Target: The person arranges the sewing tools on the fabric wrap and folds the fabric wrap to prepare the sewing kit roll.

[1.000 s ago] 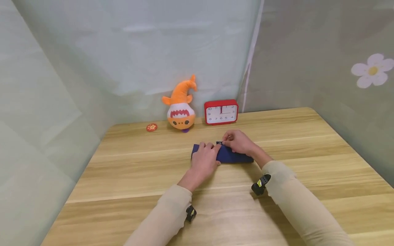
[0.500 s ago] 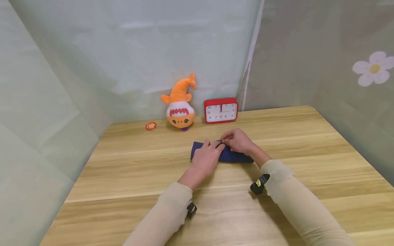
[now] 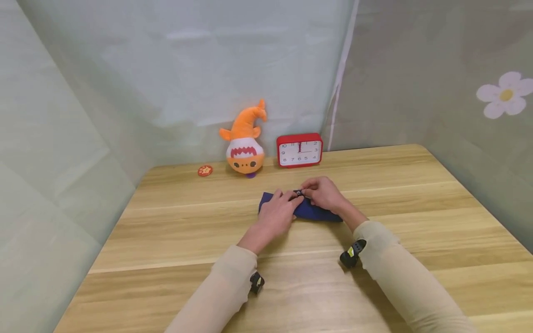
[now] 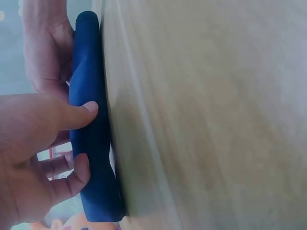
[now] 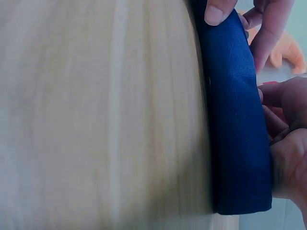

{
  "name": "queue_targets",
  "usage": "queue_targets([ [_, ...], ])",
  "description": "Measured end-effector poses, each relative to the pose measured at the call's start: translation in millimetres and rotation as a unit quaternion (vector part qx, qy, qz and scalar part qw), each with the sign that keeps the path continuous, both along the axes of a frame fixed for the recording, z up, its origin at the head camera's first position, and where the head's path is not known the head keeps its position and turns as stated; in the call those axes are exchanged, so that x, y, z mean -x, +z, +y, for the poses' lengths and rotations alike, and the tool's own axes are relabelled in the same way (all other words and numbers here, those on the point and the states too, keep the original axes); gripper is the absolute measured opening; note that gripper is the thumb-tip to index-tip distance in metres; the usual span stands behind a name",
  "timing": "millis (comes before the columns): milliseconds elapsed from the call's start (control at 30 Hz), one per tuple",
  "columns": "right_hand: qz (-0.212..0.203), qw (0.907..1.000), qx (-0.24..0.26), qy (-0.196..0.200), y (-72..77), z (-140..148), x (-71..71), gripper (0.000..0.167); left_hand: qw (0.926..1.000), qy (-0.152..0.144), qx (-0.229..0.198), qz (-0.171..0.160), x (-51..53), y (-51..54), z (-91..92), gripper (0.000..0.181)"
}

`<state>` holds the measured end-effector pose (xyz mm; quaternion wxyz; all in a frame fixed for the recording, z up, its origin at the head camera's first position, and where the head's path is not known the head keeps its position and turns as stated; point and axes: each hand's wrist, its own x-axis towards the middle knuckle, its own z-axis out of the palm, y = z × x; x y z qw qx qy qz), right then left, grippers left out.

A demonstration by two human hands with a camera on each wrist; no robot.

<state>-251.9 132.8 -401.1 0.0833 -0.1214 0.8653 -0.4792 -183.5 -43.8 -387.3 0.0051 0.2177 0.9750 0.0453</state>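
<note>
A dark blue fabric roll [image 3: 311, 211] lies crosswise on the wooden table, long and soft in the left wrist view. On its far edge shows a small dark tab with a round, shiny snap [image 3: 298, 193]. My left hand [image 3: 278, 213] grips the roll left of its middle, thumb on the near side and fingers over the top. With thumb and fingertips my right hand [image 3: 325, 194] pinches the far edge beside the snap. In the right wrist view the right fingertips are partly hidden behind the roll [image 5: 237, 115].
Behind the roll stands a red clock [image 3: 299, 151] against the hanging cloth. To its left an orange plush toy [image 3: 244, 141] leans upside down. A round red patch [image 3: 205, 171] lies near the back edge of the table [image 3: 175, 240].
My left fingers moved forward over the far edge and the snap, then drew back slightly, showing it again. The right hand keeps its pinch there with small shifts.
</note>
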Motion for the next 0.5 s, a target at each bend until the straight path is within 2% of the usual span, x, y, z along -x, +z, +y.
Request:
queue_targets([
  [133, 0.0, 1.0, 0.009, 0.004, -1.2, 0.8, -0.7, 0.022, 0.9999, -0.007, -0.003, 0.008, -0.6, -1.8, -2.5, 0.053],
  [500, 0.003, 0.9999, 0.014, -0.001, -2.2, 3.2, -1.6, 0.023, 0.9995, 0.004, 0.005, 0.032, 2.5, -0.9, -0.2, 0.045],
])
